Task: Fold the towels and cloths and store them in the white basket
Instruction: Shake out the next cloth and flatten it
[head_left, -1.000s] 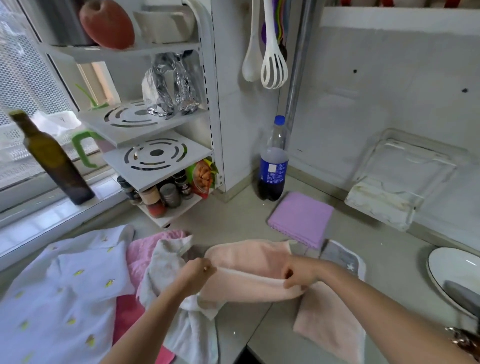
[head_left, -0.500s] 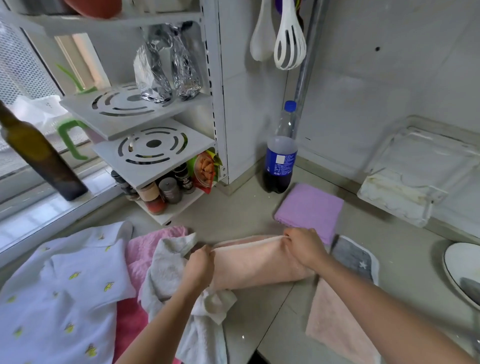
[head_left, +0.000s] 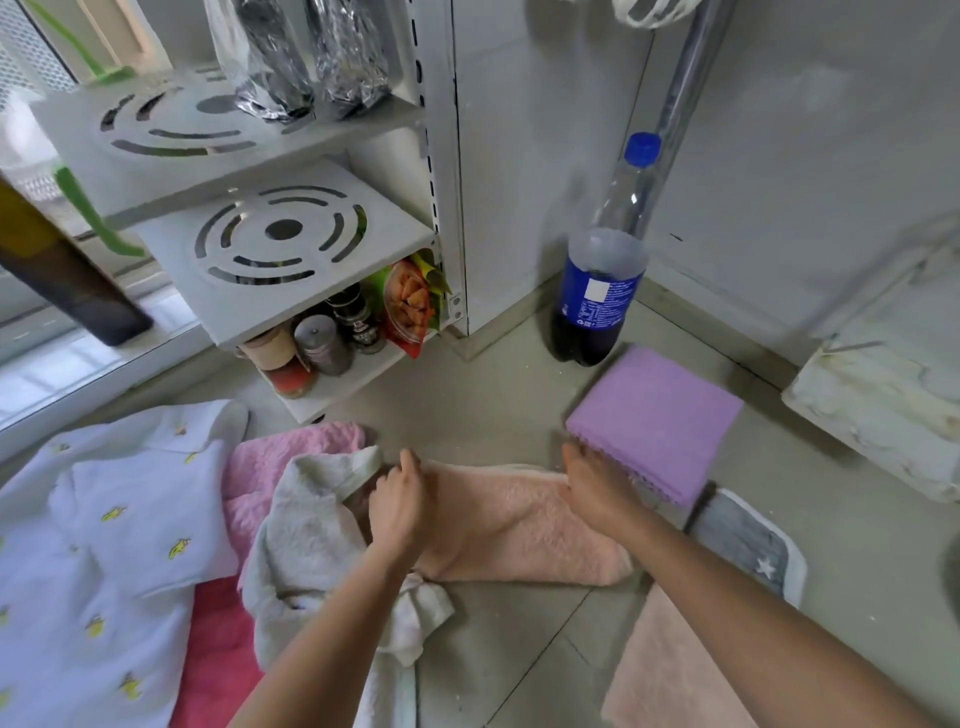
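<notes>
A peach towel (head_left: 519, 525) lies folded in half on the grey counter. My left hand (head_left: 400, 509) pinches its far left corner and my right hand (head_left: 597, 483) holds its far right corner, both low on the cloth. A folded purple cloth (head_left: 654, 421) lies just beyond my right hand. A crumpled off-white towel (head_left: 306, 561) sits under my left wrist, over a pink towel (head_left: 291, 457). A grey star-print cloth (head_left: 743, 545) and a second peach towel (head_left: 670, 665) lie to the right. No white basket is plainly in view.
A white shelf rack (head_left: 280, 244) with spice jars (head_left: 317, 343) stands behind the towels. A cola bottle (head_left: 597, 291) stands in the corner and a dark glass bottle (head_left: 62, 275) on the left sill. A white yellow-print garment (head_left: 104, 545) covers the left counter.
Both hands carried the near edge of the peach towel away from me and laid it on the far edge, folding it in half. The view tilted down and closer.
</notes>
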